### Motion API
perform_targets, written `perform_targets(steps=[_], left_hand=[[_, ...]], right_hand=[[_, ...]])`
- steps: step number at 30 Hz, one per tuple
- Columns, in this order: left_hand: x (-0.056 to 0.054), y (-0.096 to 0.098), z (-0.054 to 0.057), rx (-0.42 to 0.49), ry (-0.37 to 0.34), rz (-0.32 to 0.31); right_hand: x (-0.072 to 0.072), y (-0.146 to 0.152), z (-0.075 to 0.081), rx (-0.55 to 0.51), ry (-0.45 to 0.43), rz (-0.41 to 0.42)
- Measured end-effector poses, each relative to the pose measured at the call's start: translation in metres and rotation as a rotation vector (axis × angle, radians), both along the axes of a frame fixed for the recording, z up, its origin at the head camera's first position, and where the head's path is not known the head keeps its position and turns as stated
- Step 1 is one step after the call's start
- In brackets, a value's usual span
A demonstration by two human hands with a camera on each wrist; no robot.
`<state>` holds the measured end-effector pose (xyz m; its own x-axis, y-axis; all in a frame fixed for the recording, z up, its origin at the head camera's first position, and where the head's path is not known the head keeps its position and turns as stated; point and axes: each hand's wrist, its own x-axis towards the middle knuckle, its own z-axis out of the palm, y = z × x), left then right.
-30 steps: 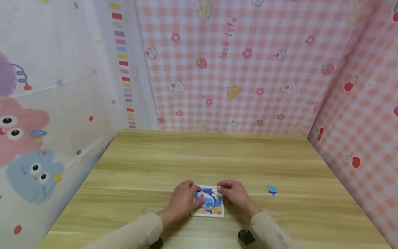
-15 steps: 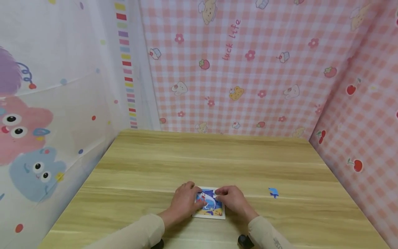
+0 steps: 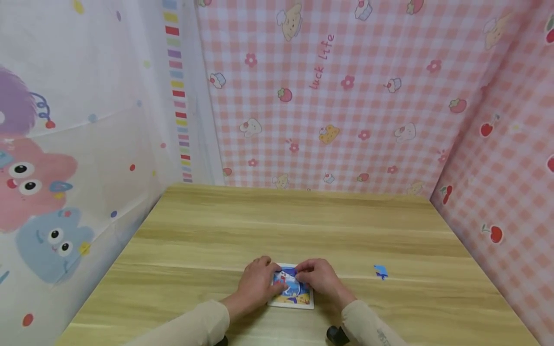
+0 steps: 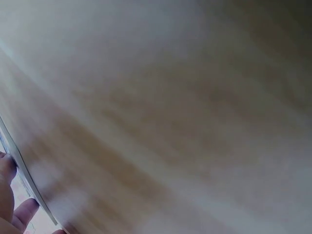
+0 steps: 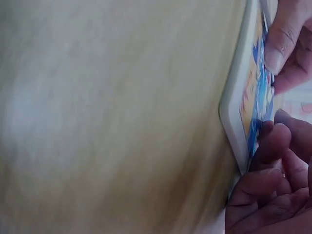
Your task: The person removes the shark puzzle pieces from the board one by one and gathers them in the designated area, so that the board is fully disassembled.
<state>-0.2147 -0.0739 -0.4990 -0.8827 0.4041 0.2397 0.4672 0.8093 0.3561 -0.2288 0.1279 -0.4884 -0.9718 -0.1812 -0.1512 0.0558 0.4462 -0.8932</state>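
Observation:
In the head view a small jigsaw puzzle (image 3: 294, 299) lies flat on the table in a white frame. Its picture has blue parts, a white shape and a sandy yellow lower edge. My left hand (image 3: 257, 283) holds it at the left side, thumb over the picture and index finger near the top left corner. At the top right, my right hand (image 3: 321, 278) pinches a puzzle piece with thumb and index finger, low against the picture. The fingers mostly hide that piece. In the right wrist view, the right-hand fingers (image 5: 273, 146) meet the puzzle's edge.
A loose blue puzzle piece (image 3: 381, 272) lies on the wooden table (image 3: 268, 221), right of the right hand. A checked pink cloth (image 3: 311, 110) hangs behind the table, with a printed white sheet at the left. Black objects show beside both sleeves.
My right hand has moved left and lower over the puzzle's top right, and the pale gap seen there is now covered. The left hand stays in place; the head view has shifted slightly.

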Motion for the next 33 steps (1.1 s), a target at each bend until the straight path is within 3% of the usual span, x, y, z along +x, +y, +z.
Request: perform_targets(steps=[12, 27, 33], left_hand=[[0.0002, 0.0006, -0.0010, 0.002, 0.015, 0.004], [-0.0037, 0.0013, -0.0031, -0.008, 0.020, 0.003], [-0.0014, -0.0011, -0.0052, -0.024, 0.020, 0.006]], right_hand=[[0.0024, 0.0030, 0.0035, 0.143, 0.006, -0.037], [-0.0031, 0.0007, 0.0043, 0.124, -0.033, -0.006], [-0.0007, -0.0040, 0.0009, 0.168, 0.045, 0.048]])
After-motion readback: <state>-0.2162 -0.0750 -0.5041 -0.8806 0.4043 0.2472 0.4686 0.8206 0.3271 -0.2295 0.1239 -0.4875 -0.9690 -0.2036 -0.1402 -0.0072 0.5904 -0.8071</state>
